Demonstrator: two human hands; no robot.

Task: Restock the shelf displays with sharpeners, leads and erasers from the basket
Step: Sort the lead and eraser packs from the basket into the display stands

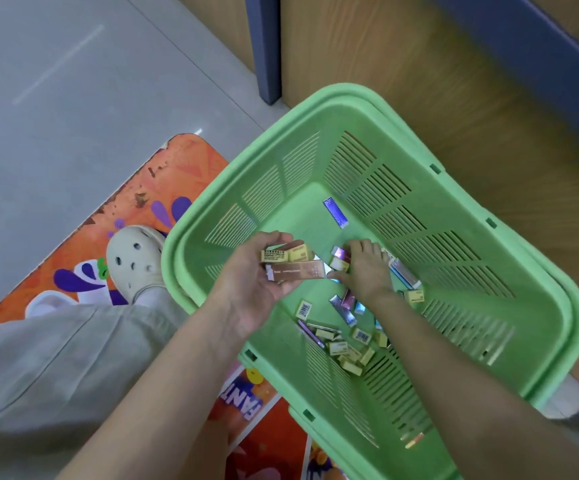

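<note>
A green plastic basket (pixel 402 109) sits on the floor below me. Inside it lie several small yellow eraser boxes (pixel 345 353) and shiny lead cases (pixel 343 308), plus one blue-violet lead case (pixel 335 212) lying apart near the far wall. My left hand (pixel 253 289) is over the basket's left side and grips a stack of yellow eraser boxes and a long brown case (pixel 296 270). My right hand (pixel 367 268) reaches into the basket's middle, fingers curled round a small shiny case and a yellow box (pixel 339 258). More items lie half hidden under my right wrist.
An orange printed floor mat (pixel 135 188) lies left of the basket, with my foot in a cream clog (pixel 135 258) on it. A wooden shelf base with a blue post (pixel 267 46) stands right behind the basket. Grey floor (pixel 73 81) spreads to the left.
</note>
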